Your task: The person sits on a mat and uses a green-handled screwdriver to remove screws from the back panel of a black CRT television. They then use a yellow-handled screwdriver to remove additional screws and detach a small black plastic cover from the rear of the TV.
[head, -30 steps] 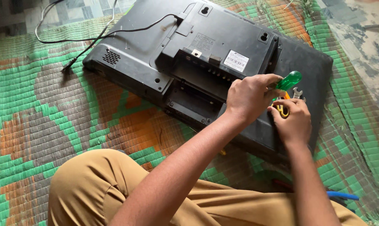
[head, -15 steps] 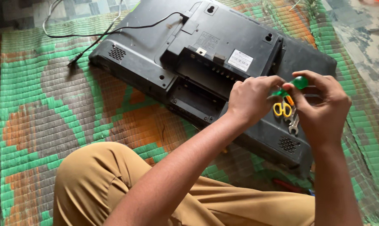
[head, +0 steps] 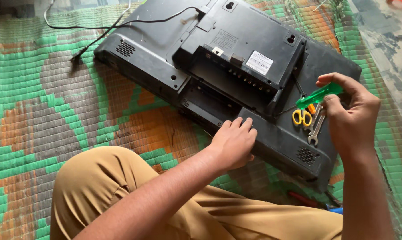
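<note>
A woven floor mat [head: 54, 102] covers most of the ground, its bands green, orange and grey (the weave runs in ribbed rows). Past its top-right edge lies bare floor [head: 387, 49], mottled grey and worn, possibly concrete. Light is soft and even, like daylight, with faint shadows. No walls, windows or furniture show.

one view only, worn on your head, looking steeply down past your knees [head: 121, 191] at the woven mat [head: 45, 115] on the floor, close in, your hands within arm's reach, the black television back [head: 174, 49] filling the upper frame, tilted slightly
</note>
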